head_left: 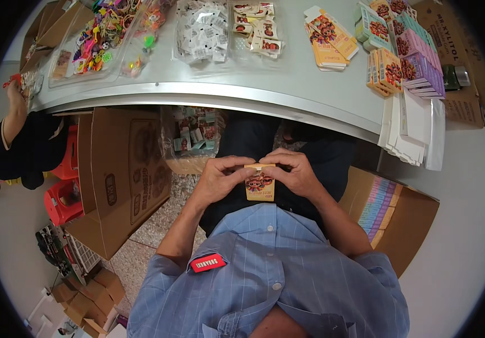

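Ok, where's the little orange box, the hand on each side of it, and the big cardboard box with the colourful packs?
little orange box [260, 186], head view, printed front.
left hand [220, 179], head view, back of hand.
right hand [297, 174], head view, knuckles.
big cardboard box [408, 225], head view, outer side wall.

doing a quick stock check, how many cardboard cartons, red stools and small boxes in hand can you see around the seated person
small orange box, held by left hand and right hand: 1
open cardboard cartons, left and right: 2
red stools: 2
total: 5

The person wears a light blue button-up shirt with a faint check, pale buttons down the front and short sleeves. A small red patch sits on the chest. Dark trousers cover the legs.
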`<move>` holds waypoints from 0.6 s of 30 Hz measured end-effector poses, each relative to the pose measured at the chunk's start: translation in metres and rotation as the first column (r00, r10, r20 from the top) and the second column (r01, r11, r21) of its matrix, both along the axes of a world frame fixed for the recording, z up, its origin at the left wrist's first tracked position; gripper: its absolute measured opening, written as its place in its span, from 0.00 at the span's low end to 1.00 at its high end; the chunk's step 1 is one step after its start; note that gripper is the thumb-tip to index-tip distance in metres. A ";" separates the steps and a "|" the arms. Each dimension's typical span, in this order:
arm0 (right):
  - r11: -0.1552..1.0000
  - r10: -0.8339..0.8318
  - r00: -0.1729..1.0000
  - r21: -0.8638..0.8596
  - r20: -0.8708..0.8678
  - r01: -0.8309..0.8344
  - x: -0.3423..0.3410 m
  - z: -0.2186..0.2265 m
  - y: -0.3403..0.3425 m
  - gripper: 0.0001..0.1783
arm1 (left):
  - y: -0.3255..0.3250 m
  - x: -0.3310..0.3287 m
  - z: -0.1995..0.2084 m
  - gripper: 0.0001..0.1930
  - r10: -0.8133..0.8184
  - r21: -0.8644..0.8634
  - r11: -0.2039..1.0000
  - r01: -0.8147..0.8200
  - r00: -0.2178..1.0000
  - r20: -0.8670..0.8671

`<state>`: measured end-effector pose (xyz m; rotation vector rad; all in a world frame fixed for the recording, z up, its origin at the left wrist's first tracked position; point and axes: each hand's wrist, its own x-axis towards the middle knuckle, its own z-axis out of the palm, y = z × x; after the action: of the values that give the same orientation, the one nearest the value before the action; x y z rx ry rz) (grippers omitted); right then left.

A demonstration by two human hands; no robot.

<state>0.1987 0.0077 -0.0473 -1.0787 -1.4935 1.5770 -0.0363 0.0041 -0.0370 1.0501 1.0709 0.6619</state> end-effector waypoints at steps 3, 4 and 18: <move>0.997 -0.003 0.999 -0.082 -0.038 0.000 0.001 0.003 0.001 0.11 | 0.007 0.001 0.010 0.12 0.001 -0.092 0.996 0.001 1.000 0.020; 0.990 0.001 0.999 -0.140 -0.047 -0.008 0.002 0.002 0.001 0.10 | 0.008 0.002 0.011 0.11 -0.001 -0.162 0.987 0.006 1.000 0.031; 0.972 0.054 0.997 0.226 0.057 -0.065 0.006 0.001 -0.004 0.12 | -0.009 -0.006 -0.012 0.09 -0.094 0.163 0.982 0.097 0.995 -0.030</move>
<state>0.2049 0.0034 -0.0461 -0.9566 -1.7086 1.3860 -0.0428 -0.0046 -0.0492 1.2462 0.9911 0.6702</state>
